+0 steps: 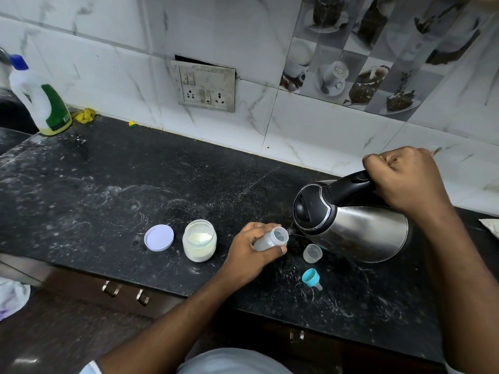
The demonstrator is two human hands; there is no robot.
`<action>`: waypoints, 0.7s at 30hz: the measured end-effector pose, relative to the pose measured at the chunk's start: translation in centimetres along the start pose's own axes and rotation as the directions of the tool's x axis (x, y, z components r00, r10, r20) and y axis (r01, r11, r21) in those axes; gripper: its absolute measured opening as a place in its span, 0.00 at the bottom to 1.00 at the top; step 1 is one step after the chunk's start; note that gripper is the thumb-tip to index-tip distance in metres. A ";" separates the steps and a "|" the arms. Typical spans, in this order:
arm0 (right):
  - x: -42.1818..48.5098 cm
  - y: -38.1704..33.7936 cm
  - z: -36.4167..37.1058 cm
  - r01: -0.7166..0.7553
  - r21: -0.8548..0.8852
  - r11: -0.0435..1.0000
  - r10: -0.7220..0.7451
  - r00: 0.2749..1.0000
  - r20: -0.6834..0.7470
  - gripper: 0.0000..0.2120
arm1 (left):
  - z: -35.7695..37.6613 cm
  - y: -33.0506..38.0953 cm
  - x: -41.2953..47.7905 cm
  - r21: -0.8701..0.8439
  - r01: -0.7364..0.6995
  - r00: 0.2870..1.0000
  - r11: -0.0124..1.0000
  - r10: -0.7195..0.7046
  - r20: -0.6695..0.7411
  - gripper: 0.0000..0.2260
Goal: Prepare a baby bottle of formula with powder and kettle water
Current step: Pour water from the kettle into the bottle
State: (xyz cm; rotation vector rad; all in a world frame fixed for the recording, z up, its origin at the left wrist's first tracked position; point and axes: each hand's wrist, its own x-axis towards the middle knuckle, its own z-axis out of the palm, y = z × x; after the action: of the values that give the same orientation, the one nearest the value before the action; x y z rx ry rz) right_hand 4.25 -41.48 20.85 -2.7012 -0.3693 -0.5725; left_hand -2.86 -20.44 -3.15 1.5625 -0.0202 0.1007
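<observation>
My left hand (249, 249) grips a small translucent baby bottle (272, 238), tilted with its open mouth toward the kettle. My right hand (405, 179) is closed around the black handle of a steel kettle (359, 225), tipped left so its spout meets the bottle's mouth; a thin stream of water shows there. An open jar of white powder (199, 240) stands left of my left hand, with its pale lid (158, 237) lying flat beside it. The bottle's clear cap (312, 253) and its blue ring with teat (312, 278) lie on the black counter (108, 190) in front of the kettle.
A white and green plastic bottle with a blue cap (40, 98) stands at the counter's back left, next to a yellow cloth (86, 115). A wall socket plate (205, 86) sits on the tiled wall. Drawer handles (125, 292) show below the counter's front edge.
</observation>
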 end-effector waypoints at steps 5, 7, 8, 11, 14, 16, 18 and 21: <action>0.1 0.2 0.2 0.006 0.005 1.000 -0.006 1.000 -0.001 0.18 | 0.1 -0.1 0.2 0.008 -0.011 1.000 1.000 0.011 0.007 0.18; 0.1 0.3 0.3 0.006 0.003 1.000 -0.006 1.000 0.001 0.18 | 0.2 -0.2 0.3 0.008 -0.006 1.000 1.000 0.006 0.009 0.18; 0.1 0.3 0.3 0.006 0.001 1.000 -0.006 1.000 0.001 0.18 | 0.3 -0.2 0.3 0.005 -0.005 1.000 1.000 0.004 0.010 0.18; 0.0 0.3 0.4 -0.003 -0.002 1.000 0.003 1.000 0.000 0.18 | 0.3 -0.3 0.4 0.018 -0.009 1.000 1.000 0.009 0.009 0.18; -0.1 0.2 0.4 -0.010 -0.006 1.000 0.010 1.000 0.001 0.18 | 0.3 -0.5 0.4 0.023 -0.010 1.000 1.000 0.010 0.007 0.18; -0.1 0.1 0.4 -0.014 -0.015 1.000 0.014 1.000 0.006 0.18 | 0.4 -0.6 0.4 0.024 -0.011 1.000 1.000 0.011 0.006 0.18; -0.1 0.1 0.5 -0.014 -0.025 1.000 0.015 1.000 0.014 0.18 | 0.5 -0.7 0.4 0.021 -0.013 1.000 1.000 0.013 0.008 0.18; -0.2 0.0 0.6 -0.009 -0.031 0.999 0.009 1.000 0.023 0.18 | 0.6 -0.6 0.5 0.009 -0.017 1.000 1.000 0.017 0.016 0.18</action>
State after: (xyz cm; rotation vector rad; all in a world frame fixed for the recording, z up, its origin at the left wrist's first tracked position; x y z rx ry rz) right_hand 4.30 -41.28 20.26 -2.7398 -0.3570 -0.5489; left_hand -2.32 -20.99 -3.75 1.5726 -0.0455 0.1014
